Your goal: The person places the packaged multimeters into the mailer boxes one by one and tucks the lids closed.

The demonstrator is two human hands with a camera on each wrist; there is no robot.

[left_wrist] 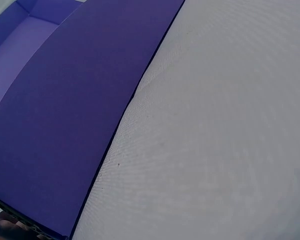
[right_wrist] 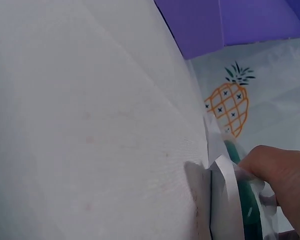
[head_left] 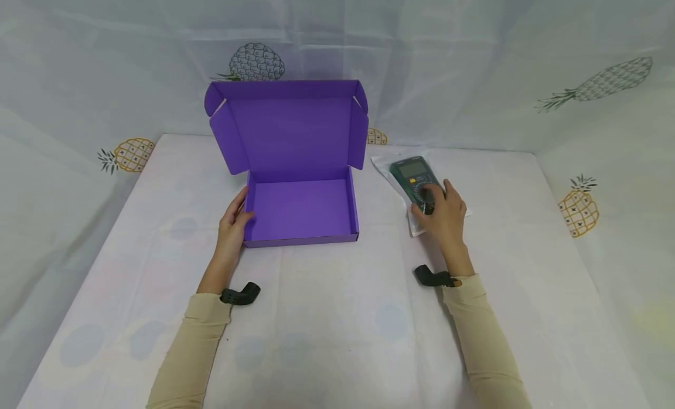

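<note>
A purple cardboard box stands on the table with its lid raised at the back. My left hand grips the box's left wall, thumb over the rim on the inner side and fingers along the outside. To the right of the box is a dark green multimeter in a clear and white plastic bag. My right hand holds the multimeter by its lower end, fingers bent over its dial. In the right wrist view, the thumb presses the wrapped multimeter from the side.
A white cloth with faint coloured dots covers the table. Behind the table hangs a pale curtain printed with pineapples, close behind the box lid. Black wrist devices sit on both wrists.
</note>
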